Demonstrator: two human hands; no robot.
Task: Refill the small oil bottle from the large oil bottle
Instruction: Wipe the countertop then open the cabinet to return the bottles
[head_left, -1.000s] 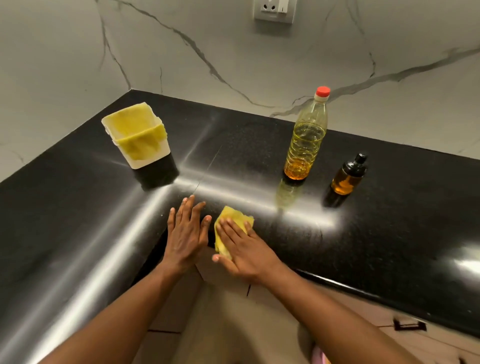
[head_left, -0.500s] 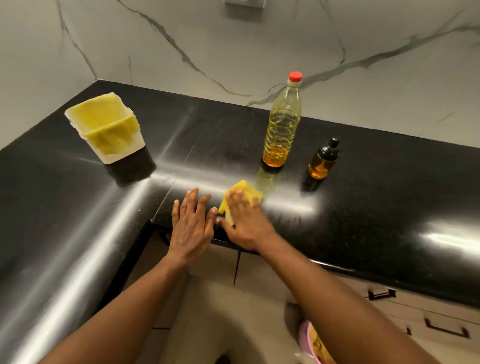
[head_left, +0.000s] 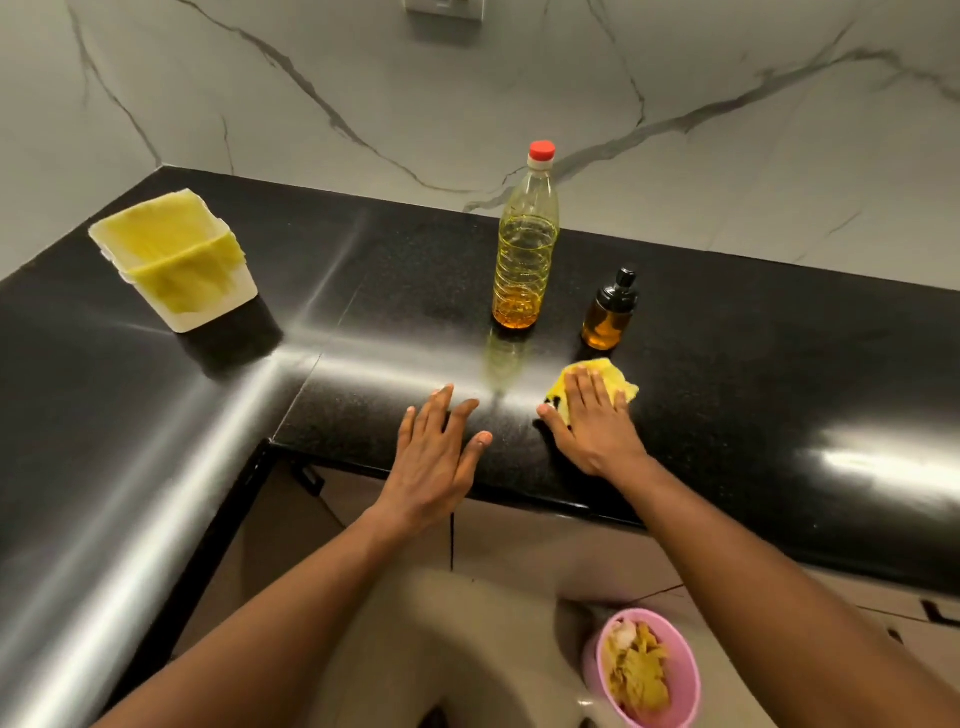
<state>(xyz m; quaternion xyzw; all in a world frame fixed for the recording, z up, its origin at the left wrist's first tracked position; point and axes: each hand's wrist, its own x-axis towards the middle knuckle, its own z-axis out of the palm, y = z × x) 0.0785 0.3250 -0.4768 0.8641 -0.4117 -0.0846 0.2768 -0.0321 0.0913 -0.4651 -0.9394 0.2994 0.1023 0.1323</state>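
Note:
The large clear oil bottle (head_left: 525, 244) with a red cap stands upright on the black counter (head_left: 753, 374), partly full of yellow oil. To its right stands the small amber oil bottle (head_left: 609, 312) with a black top, capped. Just in front of the small bottle lies a yellow cloth (head_left: 605, 382); my right hand (head_left: 589, 421) presses flat on it with straight fingers. My left hand (head_left: 441, 457) rests flat on the counter near the front edge, fingers spread, holding nothing.
A white bin (head_left: 176, 260) lined with a yellow cloth sits at the counter's left corner. A pink bin (head_left: 647, 670) with scraps stands on the floor below. Cabinet fronts with dark handles run under the counter. A wall socket is at the top.
My right hand has slid the yellow cloth to the right across the counter, from beside my left hand to just in front of the small bottle. The left hand stayed flat.

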